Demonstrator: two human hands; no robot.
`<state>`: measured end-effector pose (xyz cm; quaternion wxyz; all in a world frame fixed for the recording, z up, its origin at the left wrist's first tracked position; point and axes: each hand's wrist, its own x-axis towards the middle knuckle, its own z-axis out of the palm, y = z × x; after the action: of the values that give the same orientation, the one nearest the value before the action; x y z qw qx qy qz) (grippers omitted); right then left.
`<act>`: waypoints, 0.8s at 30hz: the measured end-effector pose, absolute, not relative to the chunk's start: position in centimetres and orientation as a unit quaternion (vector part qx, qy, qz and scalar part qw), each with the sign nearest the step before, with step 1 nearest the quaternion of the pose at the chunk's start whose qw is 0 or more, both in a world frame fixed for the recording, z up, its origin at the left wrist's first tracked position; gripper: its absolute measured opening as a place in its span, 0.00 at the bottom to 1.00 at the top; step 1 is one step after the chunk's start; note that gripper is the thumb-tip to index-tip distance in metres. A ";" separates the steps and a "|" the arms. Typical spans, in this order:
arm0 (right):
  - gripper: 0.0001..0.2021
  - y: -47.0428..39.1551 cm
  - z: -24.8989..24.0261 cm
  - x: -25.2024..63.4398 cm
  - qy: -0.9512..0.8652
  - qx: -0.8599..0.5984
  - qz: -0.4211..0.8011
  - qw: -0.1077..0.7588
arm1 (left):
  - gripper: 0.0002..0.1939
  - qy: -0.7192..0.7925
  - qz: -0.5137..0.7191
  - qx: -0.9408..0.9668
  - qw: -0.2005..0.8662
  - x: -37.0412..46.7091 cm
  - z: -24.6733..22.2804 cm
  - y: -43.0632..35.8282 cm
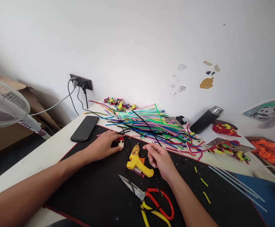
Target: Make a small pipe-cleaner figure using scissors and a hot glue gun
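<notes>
My left hand (106,143) rests on the black mat, its thumb and fingertips around a small white figure (121,143) with a red top and dark marks. To the right, my right hand (158,158) is closed with the fingertips pinched together. Whatever that pinch holds, if anything, is too small to make out. Between the hands lies a yellow glue gun (134,160), its nozzle toward the far side. Nearer to me, a pair of scissors (140,194) with red and yellow handles lies partly spread, a dark cord crossing it.
A heap of colored pipe cleaners (144,119) spreads behind the mat (90,186). A phone (84,128) lies at the left, a black flask (205,120) at the right. Yellow snippets (203,182) and clear glue sticks (236,186) are on the right side. A fan (6,104) stands left.
</notes>
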<state>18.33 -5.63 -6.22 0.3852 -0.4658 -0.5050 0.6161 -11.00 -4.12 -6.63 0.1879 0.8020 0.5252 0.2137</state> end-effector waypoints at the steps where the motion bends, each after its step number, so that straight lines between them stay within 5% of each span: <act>1: 0.26 -5.6 -6.2 18.3 -0.505 -0.468 0.613 0.387 | 0.26 0.527 0.208 0.803 0.183 -11.0 -6.8 -4.1; 24: 0.26 -5.6 -6.4 18.2 -0.528 -0.486 0.575 0.392 | 0.18 0.478 0.306 0.823 -0.010 -9.7 -6.0 -5.1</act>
<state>18.21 -5.55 -6.39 0.3917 -0.4860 -0.5284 0.5755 -9.69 -5.15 -5.99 -0.0100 0.8234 0.4779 0.3060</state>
